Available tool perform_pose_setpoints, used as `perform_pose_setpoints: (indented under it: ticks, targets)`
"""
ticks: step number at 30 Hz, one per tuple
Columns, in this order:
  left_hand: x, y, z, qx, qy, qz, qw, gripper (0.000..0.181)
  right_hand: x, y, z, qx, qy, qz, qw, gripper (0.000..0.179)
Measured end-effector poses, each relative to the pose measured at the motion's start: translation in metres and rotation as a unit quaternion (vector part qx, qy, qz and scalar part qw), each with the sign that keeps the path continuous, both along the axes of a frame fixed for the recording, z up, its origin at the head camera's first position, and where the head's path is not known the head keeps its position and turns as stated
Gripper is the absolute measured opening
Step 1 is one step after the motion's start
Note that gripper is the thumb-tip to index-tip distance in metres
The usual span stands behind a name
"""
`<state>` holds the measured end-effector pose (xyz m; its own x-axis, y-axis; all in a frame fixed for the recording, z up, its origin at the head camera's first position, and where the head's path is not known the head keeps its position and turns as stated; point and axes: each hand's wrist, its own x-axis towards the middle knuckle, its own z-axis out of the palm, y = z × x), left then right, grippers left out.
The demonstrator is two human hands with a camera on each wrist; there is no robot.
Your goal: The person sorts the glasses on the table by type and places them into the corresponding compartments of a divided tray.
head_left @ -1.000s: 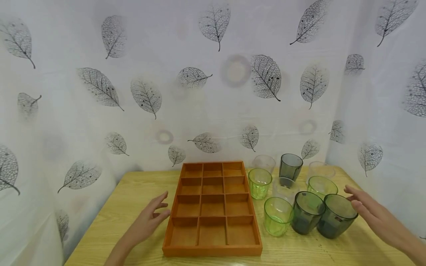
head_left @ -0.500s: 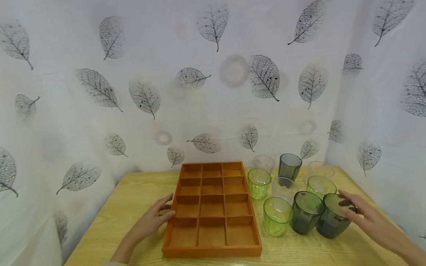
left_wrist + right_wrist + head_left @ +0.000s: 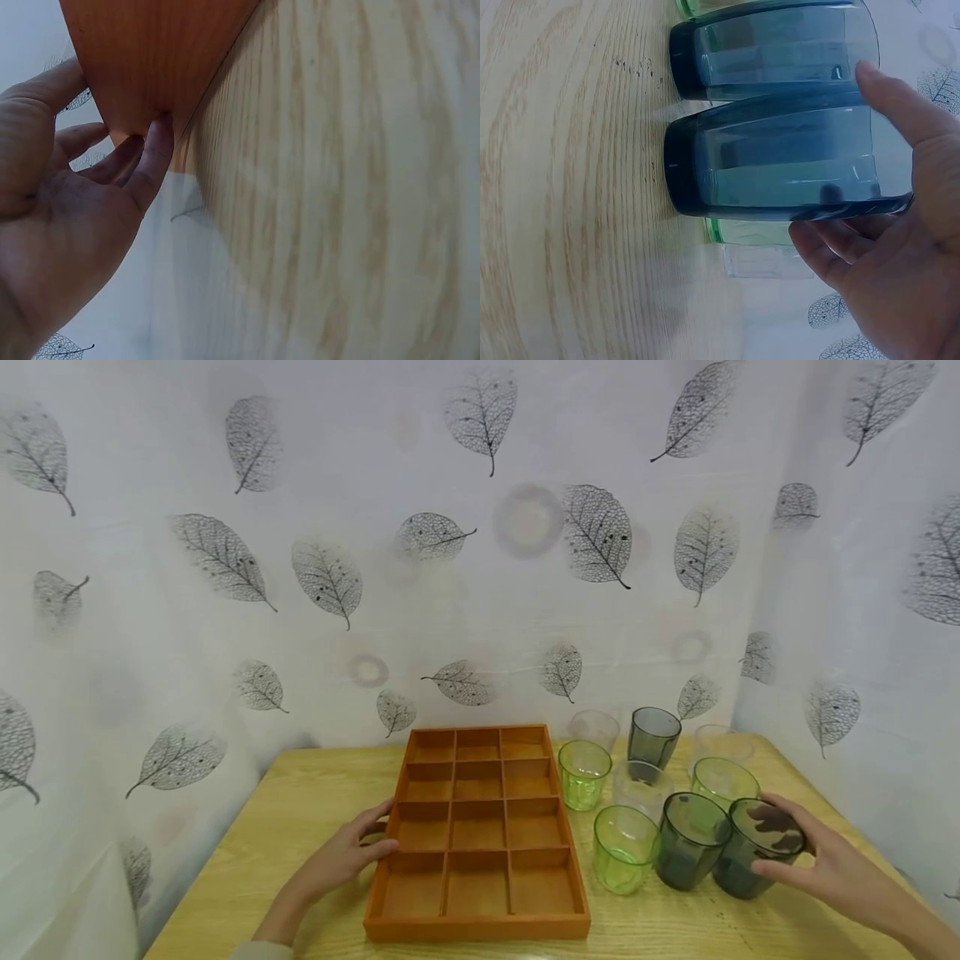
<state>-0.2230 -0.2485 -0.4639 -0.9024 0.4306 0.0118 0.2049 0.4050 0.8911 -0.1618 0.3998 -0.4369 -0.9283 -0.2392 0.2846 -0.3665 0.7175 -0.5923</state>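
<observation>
On the right, my right hand (image 3: 832, 868) grips a dark grey glass tumbler (image 3: 787, 161) near its rim, the thumb on the near side and the fingers around the far side. The tumbler stands upright on the table. A second dark tumbler (image 3: 692, 847) stands close against its left. My left hand (image 3: 337, 864) touches the left side of an orange-brown wooden compartment box (image 3: 480, 928). In the left wrist view its fingertips (image 3: 159, 131) rest against the box's outer wall, with the thumb up by the edge.
Green tumblers (image 3: 624, 864), clear tumblers and another grey tumbler (image 3: 652, 739) stand right of the box. The box's compartments hold nothing. A leaf-printed white curtain (image 3: 480, 593) surrounds the wooden table (image 3: 247, 852).
My right hand has moved left from beside the dark tumbler and taken hold of it. My left hand has moved right and now touches the box's side.
</observation>
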Motion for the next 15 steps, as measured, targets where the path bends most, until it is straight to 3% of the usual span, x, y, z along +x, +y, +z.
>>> perform_pose_setpoints:
  ticks: [5,15]
  targets:
    - [-0.0022,-0.0018,0.0012,-0.002,0.003,-0.006,1.0000,0.075,-0.0007,0.0007,-0.0020,-0.027,0.012,0.015,0.9994,0.079]
    - [-0.0020,-0.0025,0.0035,-0.011,-0.013,-0.014,0.9998,0.077,0.0024,-0.0014,-0.0003,-0.018,0.016,-0.023,0.9994,0.079]
